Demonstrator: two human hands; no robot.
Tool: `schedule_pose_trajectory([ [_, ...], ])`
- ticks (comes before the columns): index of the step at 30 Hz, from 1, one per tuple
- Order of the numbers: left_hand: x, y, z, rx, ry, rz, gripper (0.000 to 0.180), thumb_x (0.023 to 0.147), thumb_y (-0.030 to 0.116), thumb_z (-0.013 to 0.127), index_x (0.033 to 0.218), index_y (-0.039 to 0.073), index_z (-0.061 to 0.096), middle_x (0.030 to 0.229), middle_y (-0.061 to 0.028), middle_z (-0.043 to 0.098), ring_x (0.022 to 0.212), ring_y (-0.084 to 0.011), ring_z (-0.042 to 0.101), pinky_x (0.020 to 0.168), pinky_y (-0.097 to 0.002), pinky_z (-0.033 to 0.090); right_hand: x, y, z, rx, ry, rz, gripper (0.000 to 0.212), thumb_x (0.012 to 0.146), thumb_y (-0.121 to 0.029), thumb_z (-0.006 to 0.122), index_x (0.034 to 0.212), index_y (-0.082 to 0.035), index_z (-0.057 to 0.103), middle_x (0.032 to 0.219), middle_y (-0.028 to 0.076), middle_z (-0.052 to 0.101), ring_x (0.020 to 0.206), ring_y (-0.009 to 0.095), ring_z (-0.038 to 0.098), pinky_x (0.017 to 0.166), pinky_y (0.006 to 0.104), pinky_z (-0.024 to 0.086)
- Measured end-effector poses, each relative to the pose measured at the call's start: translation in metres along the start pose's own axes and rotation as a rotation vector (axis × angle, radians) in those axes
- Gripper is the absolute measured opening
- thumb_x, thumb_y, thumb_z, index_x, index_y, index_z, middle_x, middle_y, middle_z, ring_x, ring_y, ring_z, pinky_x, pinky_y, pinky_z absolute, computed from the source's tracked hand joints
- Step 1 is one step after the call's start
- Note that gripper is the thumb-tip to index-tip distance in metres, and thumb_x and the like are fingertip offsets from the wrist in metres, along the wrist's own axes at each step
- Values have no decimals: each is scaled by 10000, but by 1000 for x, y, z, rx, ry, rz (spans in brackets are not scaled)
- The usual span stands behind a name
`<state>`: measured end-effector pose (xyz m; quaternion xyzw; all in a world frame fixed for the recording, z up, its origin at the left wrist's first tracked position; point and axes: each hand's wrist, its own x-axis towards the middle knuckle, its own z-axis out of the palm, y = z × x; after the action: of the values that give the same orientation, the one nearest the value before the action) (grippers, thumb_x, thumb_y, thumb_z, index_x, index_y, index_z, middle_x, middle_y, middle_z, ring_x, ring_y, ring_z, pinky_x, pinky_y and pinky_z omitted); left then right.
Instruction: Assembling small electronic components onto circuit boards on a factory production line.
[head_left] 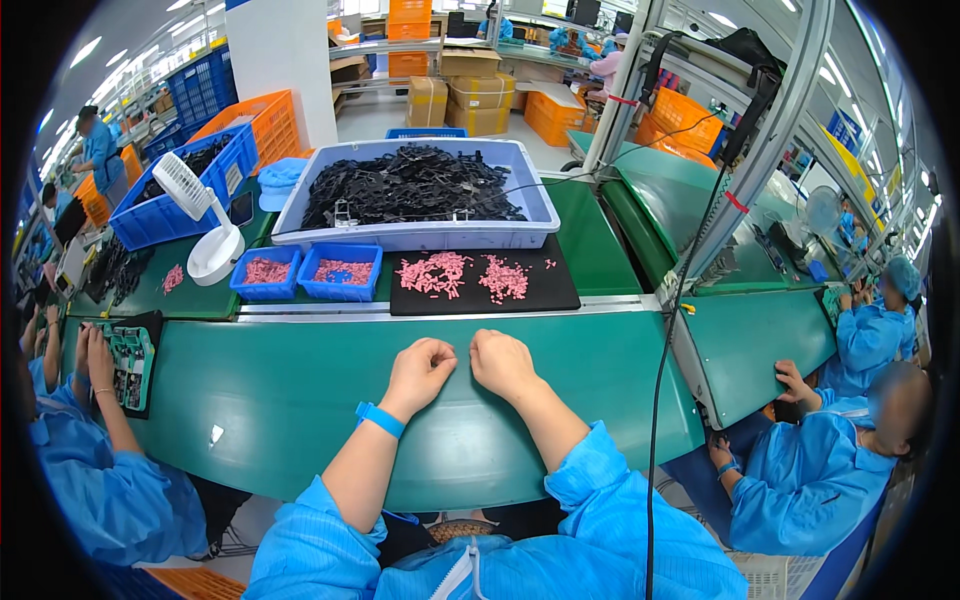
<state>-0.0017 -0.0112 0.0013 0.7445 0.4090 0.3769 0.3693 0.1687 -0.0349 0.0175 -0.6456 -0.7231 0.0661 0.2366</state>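
Observation:
Over the green work surface [280, 390], my left hand [422, 372] and my right hand [503, 362] rest side by side, a small gap between them. Both have curled fingers pressed together; whatever may be inside them is hidden. A blue band circles my left wrist. Just beyond them lies a black mat [550, 290] carrying two heaps of small pink pieces, the left heap [433, 272] and the right heap [503, 280]. To the left of the mat stand two small blue bins [340, 291], [265, 292] holding more pink pieces.
Behind the mat sits a large pale tub [420, 238] full of black parts [410, 185]. A white fan [215, 250] stands left of it. A black cable [655, 440] hangs at my right. Co-workers in blue sit at left [110, 490] and right [810, 490]; the left one handles a green tray [130, 365].

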Motion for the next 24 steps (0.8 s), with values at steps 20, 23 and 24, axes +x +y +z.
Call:
schedule_pose_trajectory([
  [20,0,4,-1,10,5,1,81,800,59,664,802,0,607,953,-96,655,732,-154,617,648,-276,507,1,1,2,4,17,12,112,795,-122,564,793,-20,612,832,187,654,781,361,637,717,457,510],
  [23,0,3,0,9,6,1,81,799,58,664,801,0,608,953,-96,655,730,-152,616,645,-275,505,1,1,1,1,15,15,112,796,-122,563,796,-22,614,832,185,654,782,361,636,719,458,509],
  [24,0,4,0,9,7,2,81,799,58,664,801,0,608,953,-96,655,730,-152,616,645,-275,505,1,1,2,-2,15,16,112,796,-122,562,795,-23,614,832,183,654,782,361,636,718,458,508],
])
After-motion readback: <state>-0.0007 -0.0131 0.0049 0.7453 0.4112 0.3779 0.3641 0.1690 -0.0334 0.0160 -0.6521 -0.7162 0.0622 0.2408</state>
